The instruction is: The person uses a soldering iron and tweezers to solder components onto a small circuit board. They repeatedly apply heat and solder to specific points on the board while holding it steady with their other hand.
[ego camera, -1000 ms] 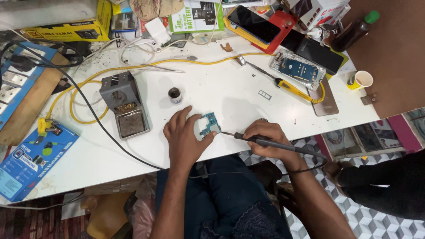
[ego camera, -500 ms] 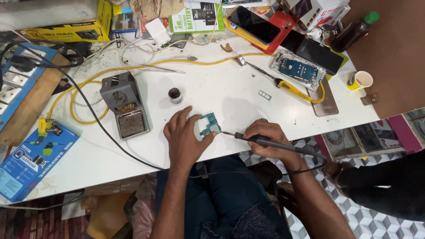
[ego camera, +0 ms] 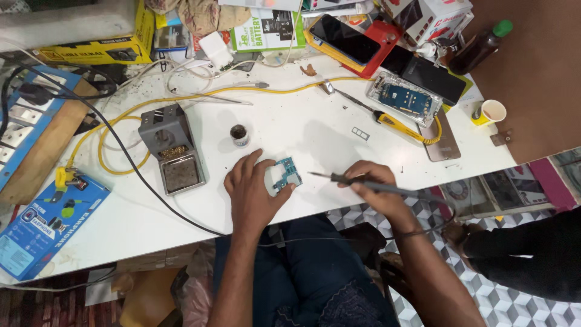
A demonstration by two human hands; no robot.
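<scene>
A small blue-green circuit board [ego camera: 286, 174] lies on the white table [ego camera: 315, 127], near its front edge. My left hand [ego camera: 253, 189] rests flat beside it, with fingers pressing its left side. My right hand [ego camera: 376, 182] grips a dark soldering iron [ego camera: 357, 181] like a pen. Its thin tip points left and hangs just to the right of the board, not touching it. The iron's cable runs back over my right wrist.
A grey soldering iron stand [ego camera: 171, 148] sits left of my hands, with a small round tin [ego camera: 239, 134] beside it. A yellow cable [ego camera: 127, 115], an opened phone [ego camera: 405, 98], a yellow-handled screwdriver [ego camera: 387, 117], a paper cup [ego camera: 491, 112] and boxes fill the back.
My right hand has drawn the soldering iron a little to the right, so the tip has come off the circuit board. My left hand stays on the board.
</scene>
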